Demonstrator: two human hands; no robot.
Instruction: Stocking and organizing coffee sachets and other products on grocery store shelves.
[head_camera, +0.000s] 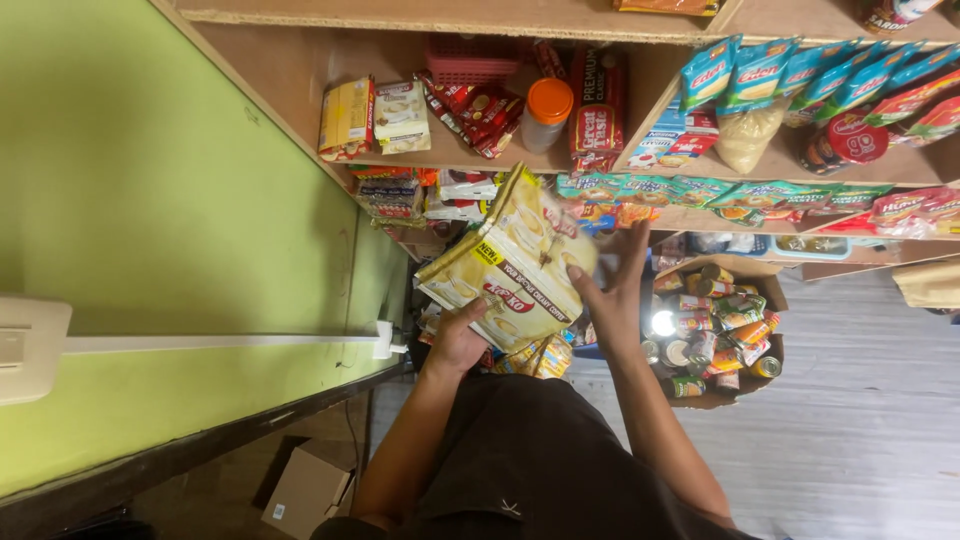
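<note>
Beyond my fingers the wooden shelves (455, 160) carry hanging sachets and an orange-lidded jar (547, 113); off past my right hand sits a cardboard box of cans (712, 335). Between my hands is the big cream-yellow coffee-sachet pack (508, 262), held up just short of the shelf edge. I judge it light, soft and crinkly, its glossy film likely slick, so the edges are the place to hold it. My left hand (457, 340) pinches its near lower edge, thumb on top. My right hand (612, 295) lies flat against its far side, fingers (632, 243) straight and close together.
</note>
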